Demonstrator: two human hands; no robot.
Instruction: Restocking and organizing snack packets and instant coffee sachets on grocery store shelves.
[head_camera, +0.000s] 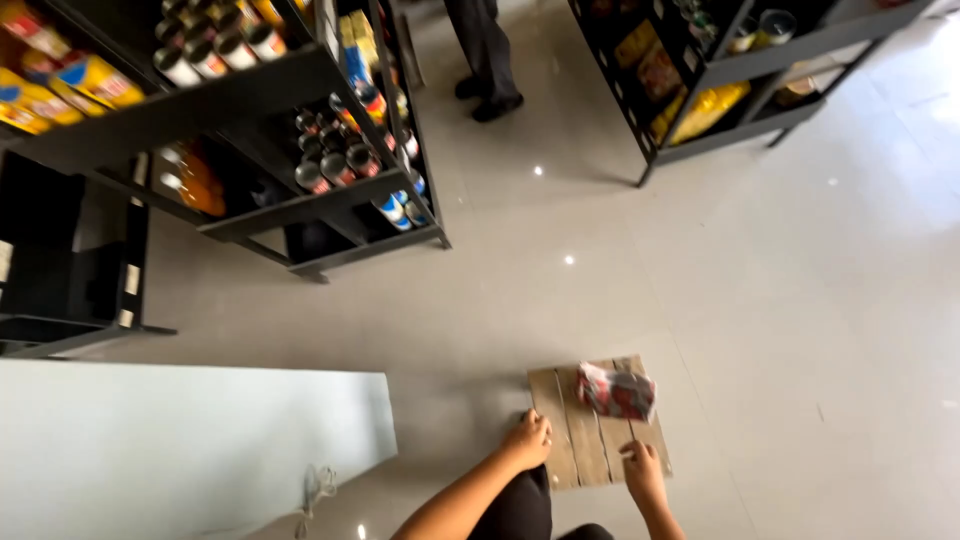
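Both hands are down on a small wooden board (590, 430) lying flat on the pale tiled floor (780, 300). Left hand (528, 440) rests on the board's left edge, fingers curled over it, looks like a grip on the edge but can't tell how tight. Right hand (643, 470) sits on the board's near right part, fingers spread flat, holding nothing. A red-and-white packet (616, 391) lies on the far end of the board, apart from both hands.

Doing it well, my read: the board carries the packet, so any lift or slide wants both hands level w/ even pull, else the packet slips off the far end. Right hand is only pressing from above; a hold under the edge would be steadier. Keep clear of the long pale panel (190, 440) just left of the left arm.

Counts: 1 board, approx 4 planks. 1 packet. 2 hands, same person. 1 other person, only legs and dark shoes (487, 100) at top, well apart. 2 dark shelf racks: left rack (250, 95) w/ cans, bottles, yellow packs, too many and too blurred to count; right rack (700, 120) w/ yellow bags and a few jars.
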